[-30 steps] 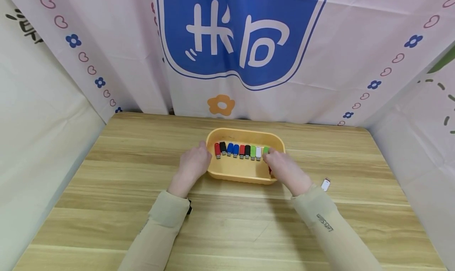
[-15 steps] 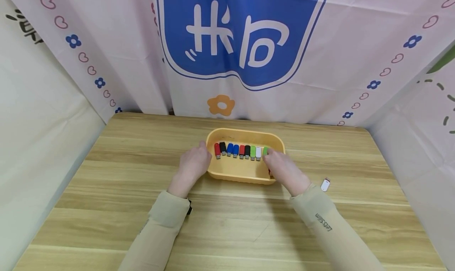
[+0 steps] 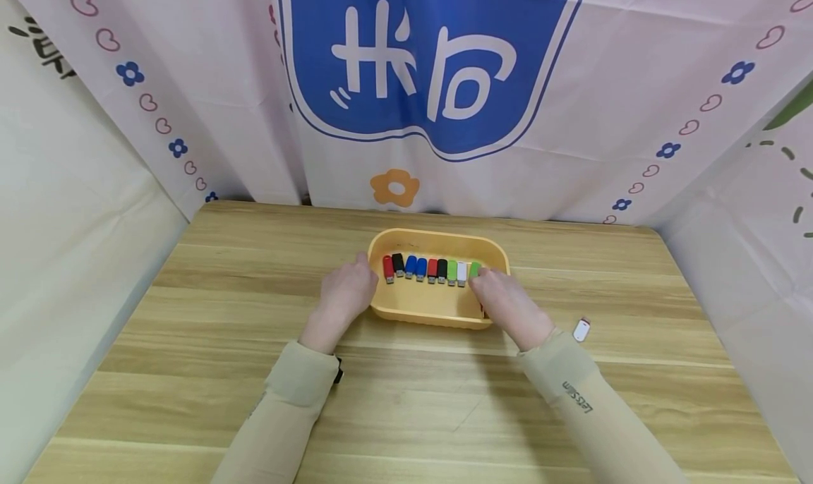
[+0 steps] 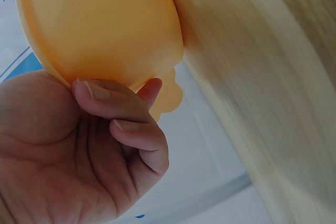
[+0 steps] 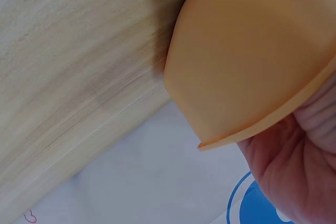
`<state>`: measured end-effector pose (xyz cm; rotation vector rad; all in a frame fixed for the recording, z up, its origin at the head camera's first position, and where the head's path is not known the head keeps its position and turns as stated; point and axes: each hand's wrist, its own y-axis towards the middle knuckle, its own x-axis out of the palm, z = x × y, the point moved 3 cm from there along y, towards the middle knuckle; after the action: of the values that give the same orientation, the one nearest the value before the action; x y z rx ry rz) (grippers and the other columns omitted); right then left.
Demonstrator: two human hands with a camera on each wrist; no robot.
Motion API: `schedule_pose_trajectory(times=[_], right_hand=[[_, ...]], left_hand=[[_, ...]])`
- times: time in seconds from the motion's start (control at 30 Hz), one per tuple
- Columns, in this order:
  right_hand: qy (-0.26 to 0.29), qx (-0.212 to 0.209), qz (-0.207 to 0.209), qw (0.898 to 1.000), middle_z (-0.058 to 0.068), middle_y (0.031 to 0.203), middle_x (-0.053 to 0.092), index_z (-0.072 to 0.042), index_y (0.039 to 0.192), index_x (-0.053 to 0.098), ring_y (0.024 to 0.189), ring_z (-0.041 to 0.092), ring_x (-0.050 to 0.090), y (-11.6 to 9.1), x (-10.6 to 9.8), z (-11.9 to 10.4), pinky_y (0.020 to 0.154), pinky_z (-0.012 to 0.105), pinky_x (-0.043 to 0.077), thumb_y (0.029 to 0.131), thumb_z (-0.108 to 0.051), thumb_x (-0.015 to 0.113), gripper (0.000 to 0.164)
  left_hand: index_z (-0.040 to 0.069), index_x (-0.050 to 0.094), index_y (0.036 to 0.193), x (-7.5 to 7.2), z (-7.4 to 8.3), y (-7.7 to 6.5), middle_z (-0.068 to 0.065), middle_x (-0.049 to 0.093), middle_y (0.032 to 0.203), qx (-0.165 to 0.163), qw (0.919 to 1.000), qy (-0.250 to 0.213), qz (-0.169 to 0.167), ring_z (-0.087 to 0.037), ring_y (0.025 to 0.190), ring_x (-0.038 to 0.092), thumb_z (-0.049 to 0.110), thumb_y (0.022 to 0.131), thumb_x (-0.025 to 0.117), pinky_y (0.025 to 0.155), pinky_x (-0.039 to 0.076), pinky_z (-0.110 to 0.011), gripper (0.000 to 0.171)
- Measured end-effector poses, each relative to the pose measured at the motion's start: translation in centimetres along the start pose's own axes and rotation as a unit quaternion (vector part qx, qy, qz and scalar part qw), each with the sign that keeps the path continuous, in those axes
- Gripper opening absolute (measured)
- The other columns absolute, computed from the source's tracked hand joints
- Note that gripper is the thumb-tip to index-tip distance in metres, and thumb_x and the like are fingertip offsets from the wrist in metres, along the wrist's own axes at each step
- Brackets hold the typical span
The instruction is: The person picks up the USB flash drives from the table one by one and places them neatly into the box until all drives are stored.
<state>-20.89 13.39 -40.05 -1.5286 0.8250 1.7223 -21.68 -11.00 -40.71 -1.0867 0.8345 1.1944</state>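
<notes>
My left hand (image 3: 348,293) grips the left rim of a yellow plastic basket (image 3: 428,317); in the left wrist view its fingers curl against the outer wall. Inside the basket's right end, my right hand (image 3: 508,304) pinches a green USB flash drive (image 3: 475,267), partly hidden by the fingers. To its left several USB drives lie in a row: a red one (image 3: 388,266) at the far left, then black, blue, red, black, light green and a white one (image 3: 461,271). Something red (image 3: 483,310) peeps out under my right hand. The basket wall (image 5: 247,56) hides my right fingertips in the right wrist view.
A white USB drive (image 3: 581,329) lies alone on the wooden table (image 3: 432,413), right of the basket. A printed cloth (image 3: 356,166) hangs behind the table's back edge, and white cloth lines both sides.
Both hands stay where they were. The green drive at my right fingertips shifts very slightly; the row of drives and the basket have not moved.
</notes>
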Motion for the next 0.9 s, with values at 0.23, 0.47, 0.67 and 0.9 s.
schedule_pose_trajectory(times=[0.23, 0.47, 0.67, 0.9], right_hand=[[-0.009, -0.004, 0.027, 1.000, 0.019, 0.081, 0.070, 0.008, 0.087, 0.069, 0.064, 0.023, 0.067, -0.06, -0.31, -0.21, 0.055, 0.027, 0.058, 0.079, 0.019, 0.065, 0.015], [-0.013, -0.005, 0.024, 1.000, 0.019, 0.082, 0.070, 0.007, 0.086, 0.069, 0.063, 0.023, 0.066, -0.10, -0.43, -0.23, 0.055, 0.027, 0.057, 0.079, 0.019, 0.065, 0.015], [-0.010, 0.001, 0.010, 1.000, 0.020, 0.084, 0.071, 0.007, 0.089, 0.070, 0.065, 0.023, 0.068, -0.04, -0.41, -0.23, 0.056, 0.026, 0.058, 0.081, 0.018, 0.065, 0.014], [-0.002, 0.002, 0.002, 1.000, 0.020, 0.085, 0.070, 0.008, 0.090, 0.070, 0.063, 0.021, 0.067, -0.01, -0.55, -0.25, 0.053, 0.024, 0.056, 0.082, 0.017, 0.065, 0.014]], left_hand=[[-0.004, 0.050, 0.127, -0.04, -0.02, -0.06, -0.009, 0.054, 0.070, 0.009, 0.9999, 0.002, 0.011, -0.022, 0.056, 0.053, 0.022, 0.104, 0.045, 0.045, 0.038, -0.028, 0.035], [-0.004, 0.051, 0.127, -0.04, 0.01, -0.11, -0.009, 0.054, 0.070, 0.010, 0.9999, 0.004, 0.014, -0.022, 0.056, 0.053, 0.022, 0.103, 0.046, 0.045, 0.038, -0.028, 0.035], [-0.003, 0.050, 0.126, -0.03, 0.03, -0.02, -0.010, 0.055, 0.072, 0.004, 0.9999, 0.003, 0.010, -0.022, 0.058, 0.054, 0.022, 0.103, 0.046, 0.046, 0.039, -0.029, 0.034], [-0.003, 0.050, 0.126, 0.06, -0.02, 0.05, -0.010, 0.055, 0.072, 0.001, 1.0000, 0.000, 0.007, -0.022, 0.058, 0.054, 0.023, 0.104, 0.046, 0.047, 0.039, -0.029, 0.034]])
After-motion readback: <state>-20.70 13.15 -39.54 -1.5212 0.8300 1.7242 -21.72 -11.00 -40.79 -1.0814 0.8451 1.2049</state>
